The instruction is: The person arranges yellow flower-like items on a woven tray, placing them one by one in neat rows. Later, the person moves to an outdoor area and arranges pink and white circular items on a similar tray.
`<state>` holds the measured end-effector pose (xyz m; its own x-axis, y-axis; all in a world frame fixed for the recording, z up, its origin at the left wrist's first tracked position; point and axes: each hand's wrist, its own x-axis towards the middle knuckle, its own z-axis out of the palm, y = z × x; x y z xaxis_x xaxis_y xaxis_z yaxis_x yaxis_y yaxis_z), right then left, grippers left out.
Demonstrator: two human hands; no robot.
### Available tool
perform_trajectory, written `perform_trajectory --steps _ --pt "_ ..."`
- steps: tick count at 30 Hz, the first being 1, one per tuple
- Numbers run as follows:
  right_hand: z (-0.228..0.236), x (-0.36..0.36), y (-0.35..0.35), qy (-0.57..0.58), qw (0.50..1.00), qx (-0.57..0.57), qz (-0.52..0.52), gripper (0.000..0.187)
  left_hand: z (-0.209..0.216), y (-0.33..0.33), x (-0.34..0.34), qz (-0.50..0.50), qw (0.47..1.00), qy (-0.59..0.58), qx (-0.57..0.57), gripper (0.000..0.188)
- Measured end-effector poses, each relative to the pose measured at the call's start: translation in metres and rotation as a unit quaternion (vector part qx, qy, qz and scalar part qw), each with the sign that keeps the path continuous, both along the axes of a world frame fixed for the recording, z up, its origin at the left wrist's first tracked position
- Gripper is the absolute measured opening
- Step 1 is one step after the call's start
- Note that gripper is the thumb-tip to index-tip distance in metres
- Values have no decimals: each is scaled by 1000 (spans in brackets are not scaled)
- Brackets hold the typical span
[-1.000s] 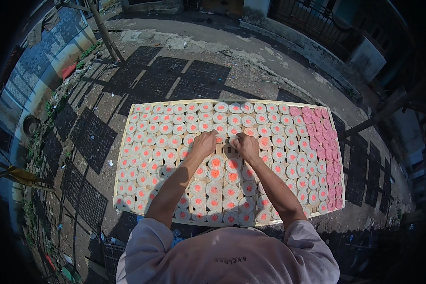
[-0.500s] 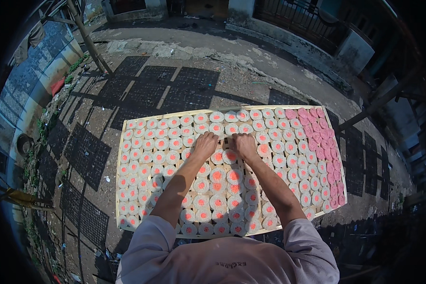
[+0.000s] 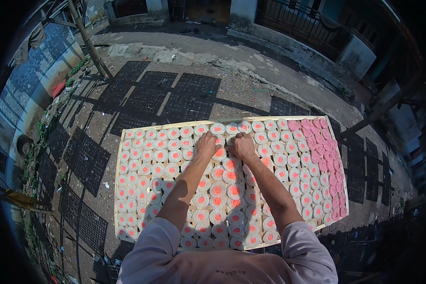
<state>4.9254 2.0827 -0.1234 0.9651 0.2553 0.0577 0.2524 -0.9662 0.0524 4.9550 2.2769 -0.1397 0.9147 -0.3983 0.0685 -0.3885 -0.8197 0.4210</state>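
Observation:
A framed slatted rack (image 3: 175, 125) carries rows of round white crackers (image 3: 186, 131) with pink-red centres. Over its upper middle, my left hand (image 3: 206, 146) is bent at the fingers, with its fingertips and thumb at the edge of a white cracker (image 3: 219, 141). Just to the right, my right hand (image 3: 243, 146) is closed, fingertips curled down among the crackers. What lies under those right fingers is hidden. Both forearms reach across the rack, and their shadows fall on the nearer rows. Coiled pink crackers (image 3: 323, 143) cover the rack's right end.
Dark grid shadows (image 3: 189, 94) lie on the dirt ground beyond the rack. A wooden post (image 3: 91, 45) stands at the far left beside a painted wall (image 3: 28, 85). Another pole (image 3: 378, 111) slants at the right. A fence (image 3: 300, 23) lines the far side.
The rack appears slightly lower in the picture. Both hands have shifted a little nearer over the rows, and the left fingers now sit beside a white cracker.

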Motion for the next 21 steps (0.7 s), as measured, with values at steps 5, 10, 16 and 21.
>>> perform_trajectory --steps 5,10,16,21 --pt "7 -1 -4 0 961 257 -104 36 -18 12 14 -104 988 -64 96 40" --pt "3 -4 -17 89 894 401 -181 37 2 -12 6 -40 998 -44 13 44" --pt "-13 27 -19 -89 987 125 -47 35 11 -14 19 -64 994 -23 80 47" --pt "-13 62 -16 -60 997 30 25 19 5 -10 27 7 996 -90 -24 33"
